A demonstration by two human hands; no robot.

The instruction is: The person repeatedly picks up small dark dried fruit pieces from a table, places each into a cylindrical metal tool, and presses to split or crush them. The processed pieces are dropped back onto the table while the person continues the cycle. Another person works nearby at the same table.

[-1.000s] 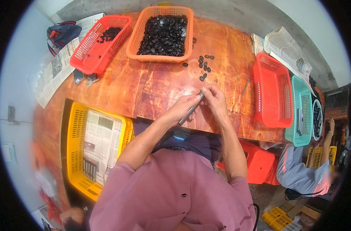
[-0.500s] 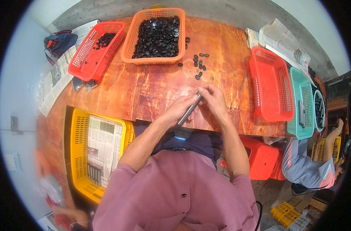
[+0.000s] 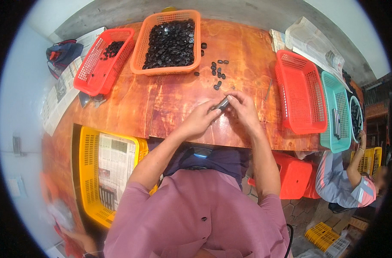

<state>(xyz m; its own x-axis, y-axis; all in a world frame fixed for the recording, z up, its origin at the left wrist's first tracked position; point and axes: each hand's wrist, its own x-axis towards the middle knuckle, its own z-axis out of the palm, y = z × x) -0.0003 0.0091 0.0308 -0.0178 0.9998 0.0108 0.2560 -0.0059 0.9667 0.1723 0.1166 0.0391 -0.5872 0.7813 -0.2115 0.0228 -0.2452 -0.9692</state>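
Over the near middle of the table, a dark grey tube [image 3: 223, 104] is held between my two hands. My left hand [image 3: 201, 119] is closed round its near part, hiding most of the length. The fingers of my right hand [image 3: 244, 108] pinch around its far end; whether they also hold a small piece there is hidden. Just beyond my hands lie several small black oval caps [image 3: 218, 74], loose on the wooden table [image 3: 178, 101].
An orange basket [image 3: 135, 64] heaped with black caps stands at the back, beside a red basket [image 3: 86, 86] with fewer. At right are another red basket [image 3: 305, 127], a teal basket [image 3: 343, 144] holding tubes, and a thin rod [image 3: 268, 90]. A yellow crate [image 3: 89, 172] stands at lower left; a co-worker [image 3: 340, 185] sits at right.
The tube has tilted, so it looks shorter, and my left hand has slid further round it toward its far end. My right hand stays at that end. The view has shifted slightly.
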